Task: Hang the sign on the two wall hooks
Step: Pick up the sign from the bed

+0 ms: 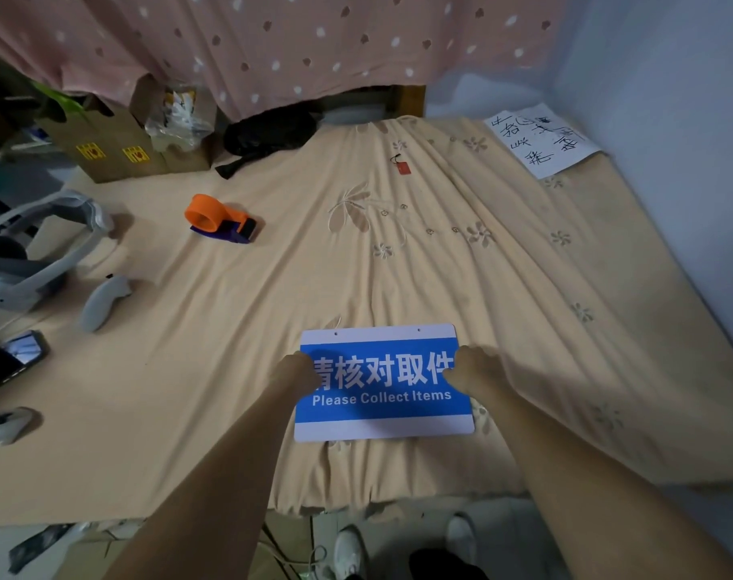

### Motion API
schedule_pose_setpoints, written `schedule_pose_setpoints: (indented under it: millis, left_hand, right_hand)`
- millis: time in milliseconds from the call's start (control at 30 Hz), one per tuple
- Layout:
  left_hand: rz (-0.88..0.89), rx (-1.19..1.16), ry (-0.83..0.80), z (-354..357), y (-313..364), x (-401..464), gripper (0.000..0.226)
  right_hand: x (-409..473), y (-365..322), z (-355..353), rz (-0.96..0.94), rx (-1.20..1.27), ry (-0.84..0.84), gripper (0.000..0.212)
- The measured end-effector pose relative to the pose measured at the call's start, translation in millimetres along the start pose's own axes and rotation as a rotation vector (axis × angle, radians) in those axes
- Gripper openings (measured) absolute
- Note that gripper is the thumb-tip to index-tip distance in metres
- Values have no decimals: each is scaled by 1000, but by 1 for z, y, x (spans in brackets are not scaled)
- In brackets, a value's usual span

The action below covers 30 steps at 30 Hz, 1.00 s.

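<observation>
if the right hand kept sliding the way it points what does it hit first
The right hand points left across the sign, so it would likely first meet the left hand gripping the opposite edge.

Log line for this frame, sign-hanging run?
stage: pickup | sign: flat on bed | left hand: on left edge | right hand: on right edge | hooks: not visible

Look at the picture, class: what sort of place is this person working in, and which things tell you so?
Probably a bedroom or small living room used partly for storage. The sign lies on a bed covered by a flowered sheet, a dotted pink curtain hangs behind it, and a cardboard box stands alongside.
</observation>
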<state>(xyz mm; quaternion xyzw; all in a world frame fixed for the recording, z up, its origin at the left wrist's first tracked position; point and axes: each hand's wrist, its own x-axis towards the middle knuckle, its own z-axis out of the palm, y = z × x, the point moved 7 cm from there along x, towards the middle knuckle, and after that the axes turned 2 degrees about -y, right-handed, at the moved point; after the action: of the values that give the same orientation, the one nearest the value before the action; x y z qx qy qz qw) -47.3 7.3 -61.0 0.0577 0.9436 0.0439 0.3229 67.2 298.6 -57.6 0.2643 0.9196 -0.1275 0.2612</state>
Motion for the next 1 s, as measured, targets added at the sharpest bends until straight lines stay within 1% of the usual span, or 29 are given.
schedule_pose_setpoints:
  millis: [133,233,367,433,500,600,700,767,833,1000]
  left_hand:
    - [-20,-43,15,-3,-6,0,30]
    - [-36,-78,10,-4,-9,-1,34]
    - [-18,-51,6,-9,-6,-4,40]
    - [-13,-60,12,-13,-5,-6,37]
    - [-19,-102,19,-19,-6,-7,34]
    - [-23,-156,9,-31,-5,-6,41]
    - [-21,-206,35,-49,-2,-7,32]
    - [-25,-313,54,-62,-1,-6,24]
    - [-13,-475,85,-76,-2,-5,23]
    - [46,-933,210,-123,2,-17,22]
  right_hand:
    - [1,4,0,36,164,-13,21]
    - [1,9,-8,65,285,33,17]
    - [-1,12,-19,77,386,80,9]
    - [-1,13,-23,73,426,71,8]
    - [-1,14,-26,65,478,59,13]
    - [0,16,-32,45,537,50,26]
    - [-2,16,-46,31,599,88,35]
    - [-7,13,-60,27,645,116,30]
    - [-9,12,-75,26,706,144,25]
    - [-16,4,-121,12,917,225,31]
